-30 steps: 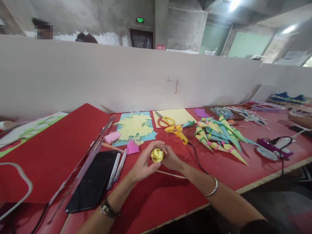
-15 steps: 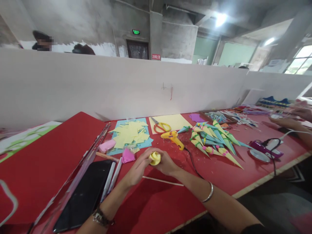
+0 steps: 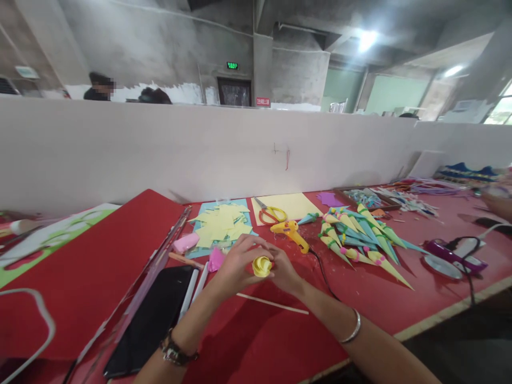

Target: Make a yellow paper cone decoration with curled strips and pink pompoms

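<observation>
Between my two hands is a rolled piece of yellow paper, its open spiral end turned toward me. My left hand curls around it from the left, thumb and fingers against the roll. From the right, my right hand closes on the same roll, with its fingertips partly hidden. A thin pale stick lies on the red table just below the hands. Beyond them are a pile of yellow paper pieces on blue sheets and a yellow glue gun.
Paper cones in yellow and blue are heaped to the right. Scissors rest on a cream sheet. A black phone and a red board lie left. A purple device with a cable sits near another person's arm.
The view has swung slightly left and up, so the table things appear shifted right and down. My left fingers have lifted and spread more around the yellow paper roll.
</observation>
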The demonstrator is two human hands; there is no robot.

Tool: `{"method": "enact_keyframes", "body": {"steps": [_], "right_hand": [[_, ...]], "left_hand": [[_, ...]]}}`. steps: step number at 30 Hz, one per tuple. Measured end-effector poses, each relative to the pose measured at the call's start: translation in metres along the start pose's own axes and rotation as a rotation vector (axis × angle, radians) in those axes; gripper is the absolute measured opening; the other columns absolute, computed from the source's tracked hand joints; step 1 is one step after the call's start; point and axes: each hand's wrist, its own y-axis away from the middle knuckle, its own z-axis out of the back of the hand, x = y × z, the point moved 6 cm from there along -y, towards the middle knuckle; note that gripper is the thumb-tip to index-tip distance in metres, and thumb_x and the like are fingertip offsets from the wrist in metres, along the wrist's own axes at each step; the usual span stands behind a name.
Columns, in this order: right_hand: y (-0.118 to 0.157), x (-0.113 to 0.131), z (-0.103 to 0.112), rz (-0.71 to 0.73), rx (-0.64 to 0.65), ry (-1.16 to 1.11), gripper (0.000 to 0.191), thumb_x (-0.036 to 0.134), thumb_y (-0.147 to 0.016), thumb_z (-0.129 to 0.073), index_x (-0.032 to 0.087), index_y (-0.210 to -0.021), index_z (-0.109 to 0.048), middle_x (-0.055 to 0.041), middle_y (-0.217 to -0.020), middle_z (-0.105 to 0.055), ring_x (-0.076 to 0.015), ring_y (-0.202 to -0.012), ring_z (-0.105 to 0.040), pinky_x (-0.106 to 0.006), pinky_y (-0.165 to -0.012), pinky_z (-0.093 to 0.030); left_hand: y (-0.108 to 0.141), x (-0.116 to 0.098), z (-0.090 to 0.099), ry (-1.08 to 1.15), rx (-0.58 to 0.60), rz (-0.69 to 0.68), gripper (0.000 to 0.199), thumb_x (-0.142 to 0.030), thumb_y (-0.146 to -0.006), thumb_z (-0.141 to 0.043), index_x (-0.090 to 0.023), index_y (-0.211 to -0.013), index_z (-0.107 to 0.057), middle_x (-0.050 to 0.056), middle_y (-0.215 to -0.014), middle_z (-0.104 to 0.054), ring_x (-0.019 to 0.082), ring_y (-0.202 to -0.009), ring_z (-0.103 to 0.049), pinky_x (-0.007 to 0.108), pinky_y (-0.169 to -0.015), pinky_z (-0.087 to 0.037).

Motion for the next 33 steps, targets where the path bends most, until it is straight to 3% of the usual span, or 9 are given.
{"method": "enact_keyframes", "body": {"steps": [4, 8, 12, 15, 20, 24, 33], "right_hand": [[0.002, -0.001, -0.001, 0.022, 0.035, 0.017, 0.019, 0.030, -0.069, -0.056, 0.018, -0.056, -0.047, 0.0021, -0.060, -0.044, -0.0115, -0.057, -0.042, -0.023, -0.052, -0.037], [0.006, -0.011, -0.004, 0.008, 0.081, 0.039, 0.021, 0.035, -0.070, -0.055, 0.018, -0.059, -0.047, 0.0020, -0.059, -0.046, -0.0114, -0.055, -0.042, -0.023, -0.050, -0.038], [0.009, -0.013, -0.005, -0.023, 0.139, 0.081, 0.018, 0.034, -0.073, -0.052, 0.017, -0.068, -0.053, -0.0010, -0.066, -0.054, -0.0126, -0.059, -0.047, -0.023, -0.053, -0.040], [0.009, -0.010, -0.008, -0.059, 0.200, 0.130, 0.019, 0.032, -0.075, -0.052, 0.015, -0.067, -0.055, -0.0010, -0.064, -0.056, -0.0122, -0.057, -0.049, -0.022, -0.051, -0.039], [0.009, -0.001, -0.014, -0.103, 0.329, 0.217, 0.025, 0.029, -0.077, -0.054, 0.014, -0.058, -0.058, 0.0013, -0.051, -0.056, -0.0107, -0.049, -0.051, -0.019, -0.048, -0.038], [0.011, 0.001, -0.018, -0.111, 0.395, 0.242, 0.031, 0.032, -0.082, -0.048, 0.014, -0.060, -0.061, 0.0005, -0.049, -0.057, -0.0095, -0.045, -0.051, -0.018, -0.046, -0.037], [0.012, 0.001, -0.019, -0.094, 0.420, 0.368, 0.029, 0.031, -0.082, -0.049, 0.012, -0.065, -0.063, -0.0019, -0.058, -0.062, -0.0104, -0.051, -0.050, -0.019, -0.050, -0.036]], "left_hand": [[-0.002, -0.009, 0.005, 0.010, -0.019, -0.021, 0.021, -0.031, -0.065, -0.069, -0.021, -0.077, -0.057, 0.003, -0.094, -0.052, 0.018, -0.089, -0.045, 0.030, -0.078, -0.037], [-0.001, -0.016, -0.002, 0.189, -0.011, 0.030, 0.026, -0.023, -0.066, -0.067, -0.020, -0.087, -0.051, 0.002, -0.090, -0.055, 0.016, -0.085, -0.051, 0.028, -0.076, -0.040], [0.001, -0.016, -0.007, 0.318, -0.026, 0.121, 0.010, -0.020, -0.073, -0.059, -0.020, -0.079, -0.052, 0.002, -0.087, -0.059, 0.015, -0.083, -0.055, 0.027, -0.075, -0.042], [0.003, -0.011, -0.003, 0.408, -0.121, 0.215, 0.014, -0.021, -0.070, -0.061, -0.020, -0.082, -0.052, 0.000, -0.077, -0.060, 0.015, -0.075, -0.057, 0.028, -0.072, -0.043], [0.011, 0.012, 0.003, 0.737, -0.331, 0.437, 0.030, -0.024, -0.067, -0.063, -0.019, -0.093, -0.049, -0.004, -0.062, -0.057, 0.011, -0.052, -0.052, 0.022, -0.051, -0.040], [0.018, 0.032, 0.005, 0.861, -0.494, 0.488, 0.028, -0.029, -0.070, -0.059, -0.020, -0.094, -0.049, -0.006, -0.054, -0.055, 0.009, -0.051, -0.049, 0.020, -0.053, -0.037], [0.028, 0.053, -0.001, 0.963, -0.631, 0.586, 0.025, -0.031, -0.071, -0.058, -0.019, -0.090, -0.047, -0.008, -0.051, -0.048, 0.008, -0.051, -0.048, 0.018, -0.049, -0.035]]}}
